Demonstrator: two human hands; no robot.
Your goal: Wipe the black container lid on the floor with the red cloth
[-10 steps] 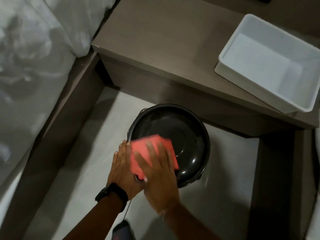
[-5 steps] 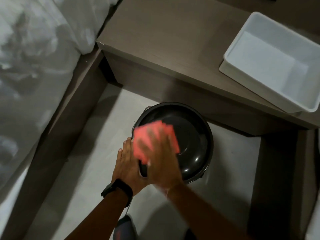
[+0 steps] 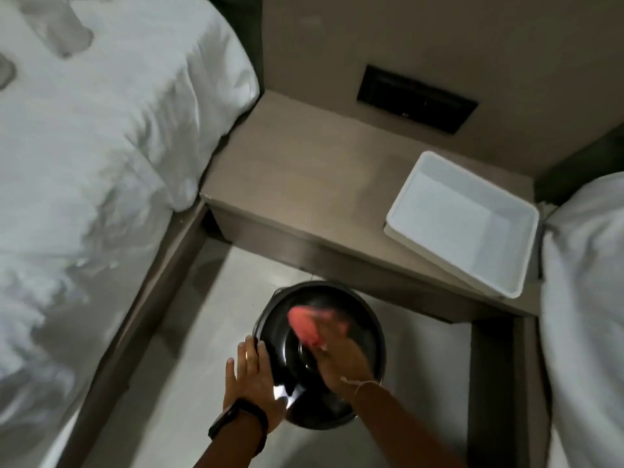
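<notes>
Item: black container lid (image 3: 341,376), on floor (image 3: 189,332) betw. beds. My left hand (image 3: 255,376) flat, open, bracing rim; right hand (image 3: 341,361) gripping red cloth (image 3: 309,324) at far side. Wipe approx. mid-way; near side prob. left.

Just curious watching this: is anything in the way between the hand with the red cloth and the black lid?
Nothing visible. The right hand already presses the red cloth onto the black lid, while the left hand steadies its near-left edge. The white bin sits apart on the nightstand.
</notes>
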